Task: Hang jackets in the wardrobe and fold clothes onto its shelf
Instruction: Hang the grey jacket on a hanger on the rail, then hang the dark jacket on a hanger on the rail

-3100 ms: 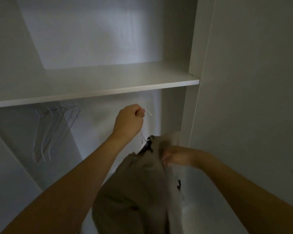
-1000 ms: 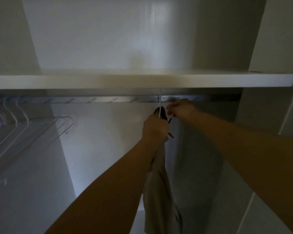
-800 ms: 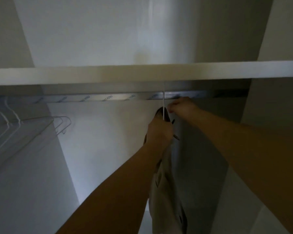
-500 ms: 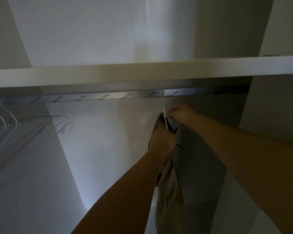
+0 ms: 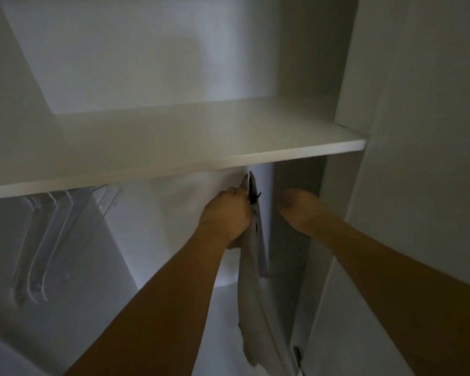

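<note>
Two hands reach under the shelf point(image 5: 282, 147) of the wardrobe point(image 5: 418, 131). The left hand point(image 5: 227, 215) grips the jacket point(image 5: 251, 294) near its collar; the jacket hangs edge-on toward the camera, its long axis straight down, on a hanger point(image 5: 247, 183) whose top goes up out of sight behind the shelf edge. The right hand point(image 5: 296, 206) hovers just right of the jacket, fingers loosely curled, holding nothing. Empty hangers point(image 5: 46, 240) hang well apart at left.

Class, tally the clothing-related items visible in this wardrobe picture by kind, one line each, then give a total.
Jackets: 1, the beige jacket hanging below the shelf.
Hangers carrying a garment: 1, the white hanger.
Empty hangers: blurred, roughly 4; exact count cannot be told.
Total: about 6.
</note>
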Available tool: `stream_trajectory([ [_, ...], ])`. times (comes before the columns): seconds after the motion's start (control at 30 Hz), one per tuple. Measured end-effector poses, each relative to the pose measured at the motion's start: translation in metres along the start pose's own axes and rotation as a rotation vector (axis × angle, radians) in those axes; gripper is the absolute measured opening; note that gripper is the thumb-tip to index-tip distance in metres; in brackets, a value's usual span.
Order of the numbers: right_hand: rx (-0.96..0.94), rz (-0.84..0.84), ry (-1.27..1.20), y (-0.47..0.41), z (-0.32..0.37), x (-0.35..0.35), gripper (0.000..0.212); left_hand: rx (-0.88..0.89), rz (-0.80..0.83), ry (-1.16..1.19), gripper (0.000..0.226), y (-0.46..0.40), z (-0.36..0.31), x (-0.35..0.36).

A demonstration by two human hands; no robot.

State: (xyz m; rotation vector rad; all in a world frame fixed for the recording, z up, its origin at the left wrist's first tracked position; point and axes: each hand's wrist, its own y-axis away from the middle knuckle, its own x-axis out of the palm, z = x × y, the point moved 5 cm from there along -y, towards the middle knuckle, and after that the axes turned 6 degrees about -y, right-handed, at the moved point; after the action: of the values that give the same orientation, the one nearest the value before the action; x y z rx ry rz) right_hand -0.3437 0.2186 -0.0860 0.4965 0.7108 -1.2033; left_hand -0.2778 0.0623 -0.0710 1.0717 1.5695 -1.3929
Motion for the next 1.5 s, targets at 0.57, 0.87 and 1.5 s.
stream_trajectory([
  [0.57,0.352,-0.424,0.193,0.426,-0.082,-0.161,0.052,0.669,-0.006,0.096,0.038,0.184,-0.284,-0.091],
  [0.87,0.622,-0.574,0.248,0.721,-0.172,-0.217,0.052,0.903,-0.038,0.252,0.043,0.382,-0.468,-0.122],
  [1.5,1.137,-0.837,0.145,1.270,-0.264,-0.198,0.055,1.490,0.232,0.286,0.050,0.867,-0.769,-0.163],
])
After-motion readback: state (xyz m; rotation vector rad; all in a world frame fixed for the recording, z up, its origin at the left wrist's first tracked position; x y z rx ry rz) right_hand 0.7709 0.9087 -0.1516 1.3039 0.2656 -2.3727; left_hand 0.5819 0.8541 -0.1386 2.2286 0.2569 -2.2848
